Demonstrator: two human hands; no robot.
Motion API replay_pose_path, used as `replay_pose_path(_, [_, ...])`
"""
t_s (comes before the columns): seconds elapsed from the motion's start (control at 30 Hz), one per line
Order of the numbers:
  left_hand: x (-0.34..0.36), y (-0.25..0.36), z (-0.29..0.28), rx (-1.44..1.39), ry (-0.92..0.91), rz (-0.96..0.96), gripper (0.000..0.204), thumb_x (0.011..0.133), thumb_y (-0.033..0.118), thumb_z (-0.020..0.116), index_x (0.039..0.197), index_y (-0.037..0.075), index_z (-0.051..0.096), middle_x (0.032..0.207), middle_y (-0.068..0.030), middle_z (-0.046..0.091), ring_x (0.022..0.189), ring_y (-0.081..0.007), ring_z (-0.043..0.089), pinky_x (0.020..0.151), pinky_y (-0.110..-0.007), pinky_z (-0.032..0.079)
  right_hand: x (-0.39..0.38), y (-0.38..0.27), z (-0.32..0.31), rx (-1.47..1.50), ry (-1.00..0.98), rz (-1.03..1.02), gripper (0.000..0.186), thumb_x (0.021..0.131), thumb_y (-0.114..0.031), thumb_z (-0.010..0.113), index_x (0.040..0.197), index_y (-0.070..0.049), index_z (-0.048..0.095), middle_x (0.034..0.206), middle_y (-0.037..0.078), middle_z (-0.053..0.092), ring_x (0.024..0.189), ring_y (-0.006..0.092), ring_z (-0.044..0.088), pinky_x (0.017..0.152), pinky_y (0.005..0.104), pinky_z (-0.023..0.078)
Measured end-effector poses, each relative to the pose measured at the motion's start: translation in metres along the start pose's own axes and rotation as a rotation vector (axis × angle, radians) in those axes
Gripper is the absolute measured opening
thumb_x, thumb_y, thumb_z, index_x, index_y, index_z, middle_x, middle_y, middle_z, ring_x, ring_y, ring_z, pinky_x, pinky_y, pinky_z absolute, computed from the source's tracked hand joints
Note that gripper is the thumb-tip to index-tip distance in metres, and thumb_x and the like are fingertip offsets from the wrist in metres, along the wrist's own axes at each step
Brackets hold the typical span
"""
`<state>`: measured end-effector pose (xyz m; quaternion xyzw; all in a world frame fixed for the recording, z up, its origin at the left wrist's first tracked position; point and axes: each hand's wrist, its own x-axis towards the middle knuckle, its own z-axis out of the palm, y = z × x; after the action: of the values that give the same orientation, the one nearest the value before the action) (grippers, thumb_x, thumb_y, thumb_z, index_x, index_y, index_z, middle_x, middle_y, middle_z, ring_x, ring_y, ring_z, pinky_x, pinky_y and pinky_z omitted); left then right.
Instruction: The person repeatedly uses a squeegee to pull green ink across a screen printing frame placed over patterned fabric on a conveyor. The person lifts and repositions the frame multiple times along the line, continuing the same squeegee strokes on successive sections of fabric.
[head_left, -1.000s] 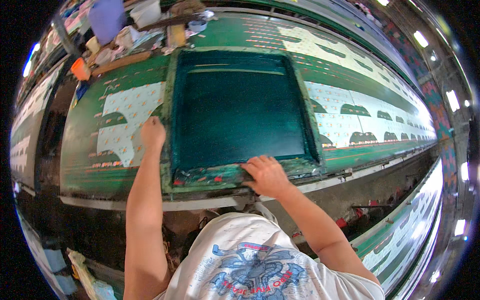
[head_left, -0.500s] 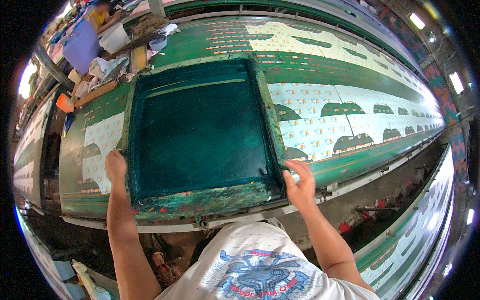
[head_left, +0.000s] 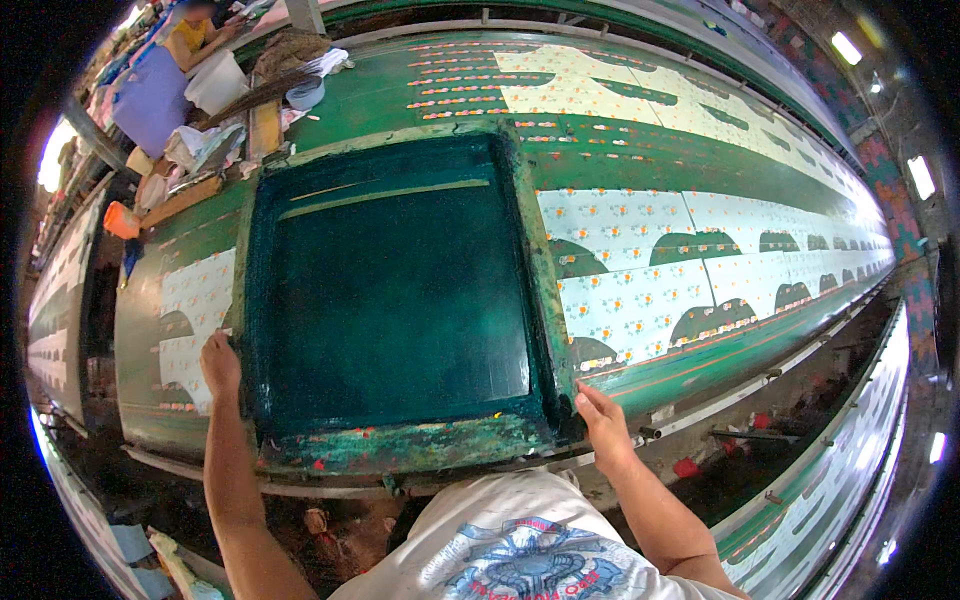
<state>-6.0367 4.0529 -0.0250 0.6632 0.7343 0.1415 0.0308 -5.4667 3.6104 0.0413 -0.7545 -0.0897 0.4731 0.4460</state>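
Note:
A large screen printing frame with dark green mesh lies in front of me on a long green table. Its wooden rim is stained with green ink and flecked with red and yellow. At the left rim my left hand is closed, fingertips against the side. My right hand pinches the right rim near its front corner, thumb and fingers close together. A pale strip lies across the far end of the mesh. White fabric pieces with small orange flower prints lie right of the frame, and another piece shows at its left.
Cream printed pieces lie along the table's far side. Cloths, a lilac container, a white bucket and an orange cup stand at the far left, near a person in yellow. A metal rail runs along the near table edge.
Both hands have moved nearer to me along the frame's sides, and the frame sits lower in view. My right hand's fingers have drawn together. The view has shifted slightly.

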Motion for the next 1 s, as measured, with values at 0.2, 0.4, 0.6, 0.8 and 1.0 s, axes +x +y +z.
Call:
replay_pose_path(0.2, [0.006, -0.011, 0.011, -0.240, -0.073, -0.176, 0.074, 0.116, 0.060, 0.043, 0.121, -0.005, 0.077, 0.106, -0.0285, 0.072, 0.104, -0.0450, 0.068, 0.095, -0.058, 0.050, 0.002, 0.016, 0.011, 0.120, 0.149, -0.058, 0.058, 0.107, -0.029, 0.077, 0.153, 0.003, 0.064, 0.155, 0.017, 0.065, 0.144, 0.0239, 0.057, 0.123, 0.0389, 0.040])
replay_pose_path(0.4, [0.003, -0.010, 0.012, -0.481, 0.023, -0.243, 0.076, 0.110, 0.070, 0.053, 0.086, -0.002, 0.064, 0.078, -0.0098, 0.054, 0.076, -0.0263, 0.051, 0.074, -0.049, 0.040, -0.010, 0.009, 0.016, 0.307, 0.151, -0.054, 0.054, 0.106, -0.028, 0.076, 0.150, 0.002, 0.067, 0.148, 0.015, 0.069, 0.136, 0.0219, 0.062, 0.118, 0.0381, 0.045])
replay_pose_path(0.6, [0.021, -0.028, 0.009, -0.532, -0.083, -0.276, 0.070, 0.109, 0.067, 0.060, 0.069, 0.010, 0.048, 0.067, 0.0008, 0.033, 0.064, -0.0163, 0.034, 0.063, -0.042, 0.030, -0.042, -0.015, -0.002, 0.309, 0.044, -0.148, 0.051, 0.105, -0.026, 0.077, 0.146, 0.004, 0.071, 0.125, 0.003, 0.071, 0.109, 0.0136, 0.060, 0.102, 0.0319, 0.046])
replay_pose_path(0.8, [0.029, -0.024, -0.010, -0.928, -0.358, -0.405, 0.065, 0.108, 0.066, 0.060, 0.111, 0.005, 0.081, 0.090, -0.0058, 0.071, 0.077, -0.0197, 0.064, 0.075, -0.040, 0.051, -0.036, -0.045, -0.021, 0.114, 0.008, -0.432, 0.043, 0.108, -0.027, 0.074, 0.136, 0.006, 0.075, 0.115, 0.006, 0.073, 0.110, 0.0152, 0.062, 0.100, 0.0326, 0.047])
replay_pose_path(1.0, [0.008, 0.050, -0.016, -1.179, -0.369, -0.393, 0.079, 0.108, 0.068, 0.055, 0.174, 0.026, 0.040, 0.159, -0.0202, 0.051, 0.138, -0.0312, 0.059, 0.115, -0.045, 0.050, -0.018, -0.074, -0.116, 0.106, 0.094, -0.401, 0.060, 0.107, -0.044, 0.072, 0.138, 0.008, 0.074, 0.129, 0.011, 0.076, 0.125, 0.0165, 0.062, 0.116, 0.0371, 0.043])
